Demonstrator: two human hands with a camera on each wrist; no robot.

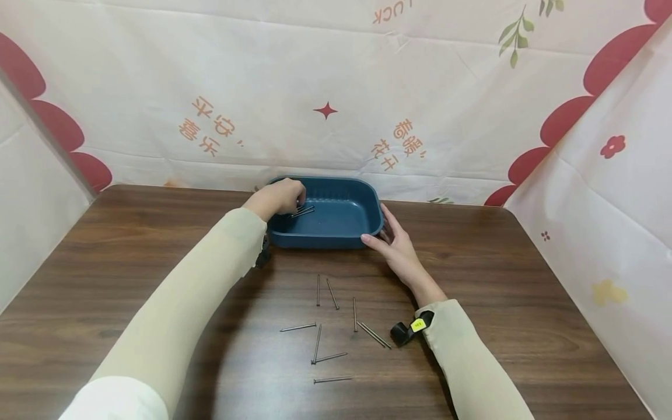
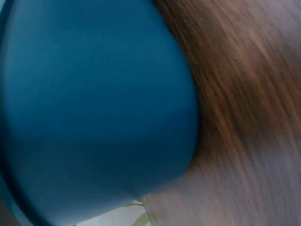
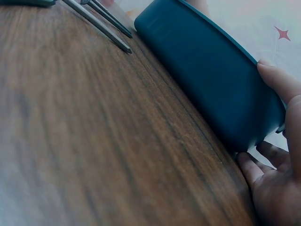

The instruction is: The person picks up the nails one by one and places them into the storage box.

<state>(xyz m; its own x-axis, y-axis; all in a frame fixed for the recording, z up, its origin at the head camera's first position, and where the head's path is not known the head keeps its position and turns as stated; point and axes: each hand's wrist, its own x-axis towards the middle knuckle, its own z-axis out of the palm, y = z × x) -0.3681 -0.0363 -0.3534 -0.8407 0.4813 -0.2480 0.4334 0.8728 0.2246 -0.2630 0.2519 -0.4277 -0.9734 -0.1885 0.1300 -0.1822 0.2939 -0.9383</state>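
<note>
A dark blue rectangular plastic tray (image 1: 336,240) stands at the back of the table. My left hand (image 1: 280,196) reaches over its left end, fingers curled down inside; several nails (image 1: 303,211) stick out from beneath the fingers, which partly hide them. My right hand (image 1: 396,245) grips the tray's right end. Its thumb (image 3: 277,80) lies at the rim, and other fingers (image 3: 251,169) are low against the end wall. Only the tray's outer wall (image 2: 99,103) fills the left wrist view, with the left hand out of sight there.
Several loose nails lie scattered on the brown wooden table (image 1: 157,262) in front of the tray, among them a single nail (image 1: 332,380) nearest me and a slanted nail (image 1: 333,293) closer to the tray. A printed cloth (image 1: 325,70) hangs behind the table.
</note>
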